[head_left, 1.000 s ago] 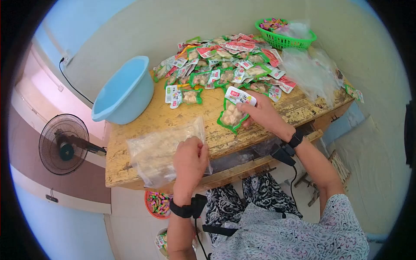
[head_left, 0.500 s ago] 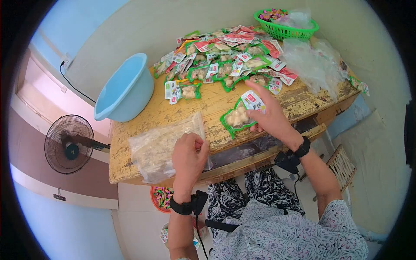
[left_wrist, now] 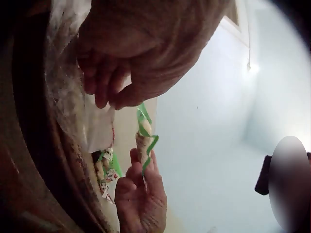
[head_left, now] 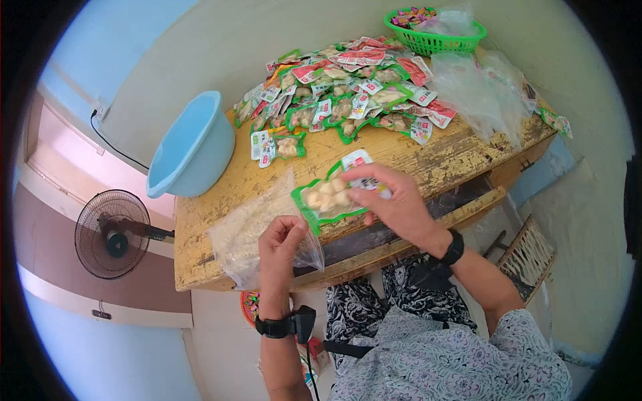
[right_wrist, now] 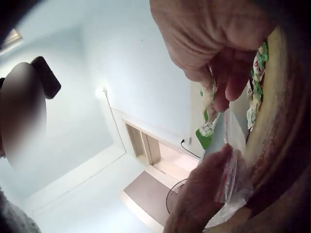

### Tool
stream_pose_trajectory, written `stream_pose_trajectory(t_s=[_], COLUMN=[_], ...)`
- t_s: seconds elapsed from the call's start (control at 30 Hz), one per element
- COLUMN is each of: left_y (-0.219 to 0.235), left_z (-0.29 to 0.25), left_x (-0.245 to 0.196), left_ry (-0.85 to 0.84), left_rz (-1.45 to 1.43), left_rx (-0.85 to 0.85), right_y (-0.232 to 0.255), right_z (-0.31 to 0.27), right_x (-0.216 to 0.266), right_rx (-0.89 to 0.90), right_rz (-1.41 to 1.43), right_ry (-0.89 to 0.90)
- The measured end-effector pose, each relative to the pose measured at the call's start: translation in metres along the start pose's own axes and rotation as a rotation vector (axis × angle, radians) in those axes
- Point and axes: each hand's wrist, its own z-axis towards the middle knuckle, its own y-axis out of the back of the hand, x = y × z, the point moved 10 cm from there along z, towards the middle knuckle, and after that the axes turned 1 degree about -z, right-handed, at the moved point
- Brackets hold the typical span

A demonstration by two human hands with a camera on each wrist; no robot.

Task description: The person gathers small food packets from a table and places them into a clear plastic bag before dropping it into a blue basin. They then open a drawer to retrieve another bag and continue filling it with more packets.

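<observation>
My right hand (head_left: 384, 200) grips a green-edged snack packet (head_left: 329, 198) and holds it just above the yellow wooden table (head_left: 441, 160), close to the mouth of a clear plastic bag (head_left: 251, 230). My left hand (head_left: 281, 242) pinches the near edge of that bag, which lies on the table's front left part. In the left wrist view the left hand's fingers (left_wrist: 104, 90) pinch the bag's film (left_wrist: 97, 126), and the packet (left_wrist: 145, 138) stands edge-on in the right hand (left_wrist: 141, 194). The right wrist view shows the packet (right_wrist: 208, 124) beside the bag's edge (right_wrist: 232, 160).
A large pile of snack packets (head_left: 348, 93) covers the far part of the table. A light blue basin (head_left: 190, 150) hangs over the left edge. At the far right stand a green basket (head_left: 435, 33) and loose clear bags (head_left: 481, 97). A floor fan (head_left: 114, 234) stands to the left.
My right hand has lifted the green packet off the table and carried it left, toward the bag's mouth. My left hand has kept its pinch on the bag.
</observation>
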Motion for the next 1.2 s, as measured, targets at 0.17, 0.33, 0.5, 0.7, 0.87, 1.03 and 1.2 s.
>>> stream_pose_trajectory(t_s=[0.17,0.33,0.5,0.7,0.87,1.03,1.2], left_y=[0.014,0.009,-0.005,-0.011,0.011,0.020,-0.002], left_z=[0.000,0.003,0.012,0.014,0.013,0.011,0.004], left_x=[-0.003,-0.003,-0.008,-0.002,-0.001,-0.003,-0.025], left_ry=[-0.083,-0.135,-0.130,-0.173,-0.087,-0.160,-0.287], left_rz=[-0.013,-0.002,-0.028,-0.010,-0.236,-0.339,-0.223], left_rx=[-0.155,-0.200,-0.190,-0.114,-0.135,-0.198,-0.271], right_y=[-0.009,0.010,0.009,-0.012,0.003,0.004,0.004], right_z=[0.002,-0.002,-0.003,0.007,0.014,0.007,0.012], right_x=[-0.014,-0.018,0.002,-0.012,-0.021,0.009,0.027], right_rx=[-0.013,-0.095,-0.133,-0.046,-0.081,-0.117,-0.139], right_rz=[-0.077,-0.079,-0.038,-0.068,-0.448,-0.570,-0.420], right_ry=[-0.028,-0.029,0.045,0.001,0.209,0.330,0.220])
